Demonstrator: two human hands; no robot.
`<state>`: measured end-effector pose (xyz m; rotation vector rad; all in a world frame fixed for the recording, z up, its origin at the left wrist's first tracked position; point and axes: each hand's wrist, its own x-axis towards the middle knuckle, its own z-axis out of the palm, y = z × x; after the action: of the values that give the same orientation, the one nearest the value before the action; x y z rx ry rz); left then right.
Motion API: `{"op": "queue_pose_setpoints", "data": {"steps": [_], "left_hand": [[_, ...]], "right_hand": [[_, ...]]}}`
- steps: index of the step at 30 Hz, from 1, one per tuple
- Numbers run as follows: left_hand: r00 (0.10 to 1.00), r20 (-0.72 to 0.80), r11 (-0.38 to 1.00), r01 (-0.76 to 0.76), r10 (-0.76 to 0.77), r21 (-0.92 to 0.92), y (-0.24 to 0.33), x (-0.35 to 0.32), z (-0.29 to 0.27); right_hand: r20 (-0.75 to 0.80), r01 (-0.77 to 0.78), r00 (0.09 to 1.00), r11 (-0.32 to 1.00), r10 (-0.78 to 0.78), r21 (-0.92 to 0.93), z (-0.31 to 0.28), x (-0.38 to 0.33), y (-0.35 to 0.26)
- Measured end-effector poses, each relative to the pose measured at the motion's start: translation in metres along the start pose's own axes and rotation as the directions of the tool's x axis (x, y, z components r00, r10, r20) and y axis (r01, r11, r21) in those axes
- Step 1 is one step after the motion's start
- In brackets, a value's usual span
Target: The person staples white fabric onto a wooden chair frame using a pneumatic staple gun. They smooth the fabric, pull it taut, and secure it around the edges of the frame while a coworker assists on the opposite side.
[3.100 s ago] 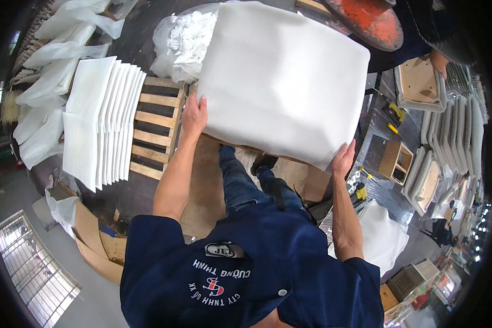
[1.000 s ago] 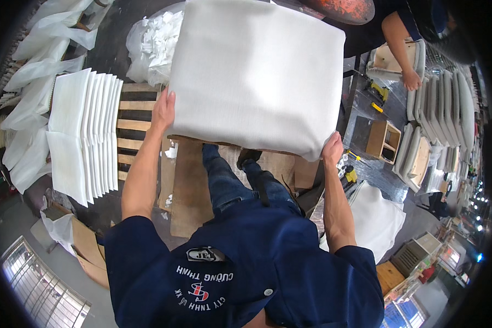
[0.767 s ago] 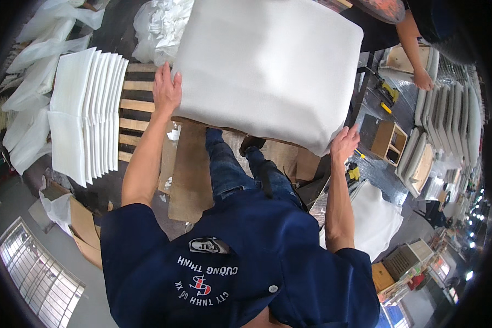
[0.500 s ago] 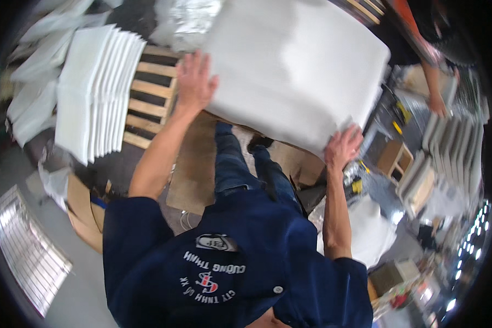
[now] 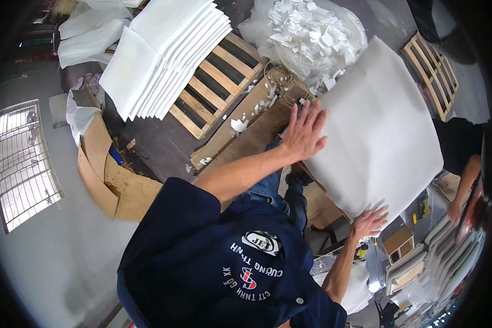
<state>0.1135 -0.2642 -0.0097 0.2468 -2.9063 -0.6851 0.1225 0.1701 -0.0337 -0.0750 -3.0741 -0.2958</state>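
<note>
A broad white foam sheet lies in front of me on the right, its near edge toward my legs. My left hand is open at the sheet's left edge, fingers spread and pointing away from me; whether the palm presses on it I cannot tell. At the sheet's near right corner rests my right hand, also open, with fingers stretched over the surface. Neither hand grips anything. What supports the sheet is mostly hidden beneath it.
White foam sheets are stacked on a wooden pallet at the left. Beyond stands a clear bag of white scraps. An opened cardboard box lies at lower left. At the right edge, another person's hand is near grey curved pieces.
My view has turned left, so the foam sheet and both hands now appear farther right. The pallet, scrap bag and box show more fully. Both hands stay spread at the sheet.
</note>
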Motion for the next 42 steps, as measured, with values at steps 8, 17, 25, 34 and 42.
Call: {"op": "queue_pose_setpoints", "data": {"steps": [8,17,25,34,42], "left_hand": [[0.957,-0.062,0.943,0.264,-0.282,-0.203,-0.069,-0.045,-0.059],[0.279,0.449,0.232,0.960,-0.849,-0.158,-0.326,-0.413,-0.003],[0.380,0.571,0.548,0.823,-0.727,0.150,-0.391,-0.628,-0.152],[0.519,0.325,0.317,0.801,-0.791,-0.507,-0.512,-0.514,-0.191],[0.222,0.395,0.090,0.941,-0.891,-0.325,-0.765,-0.703,-0.117]], "right_hand": [[-0.070,-0.245,0.957,0.911,0.283,0.331,-0.011,-0.063,0.007],[0.873,-0.738,0.468,0.481,-0.140,0.473,0.030,-0.199,-0.158],[0.877,-0.824,0.408,0.312,-0.254,0.473,0.038,-0.302,-0.336],[0.716,-0.617,0.595,0.363,-0.366,0.698,0.089,-0.273,-0.534],[0.572,-0.629,0.508,0.177,-0.644,0.757,0.096,-0.333,-0.997]]}}
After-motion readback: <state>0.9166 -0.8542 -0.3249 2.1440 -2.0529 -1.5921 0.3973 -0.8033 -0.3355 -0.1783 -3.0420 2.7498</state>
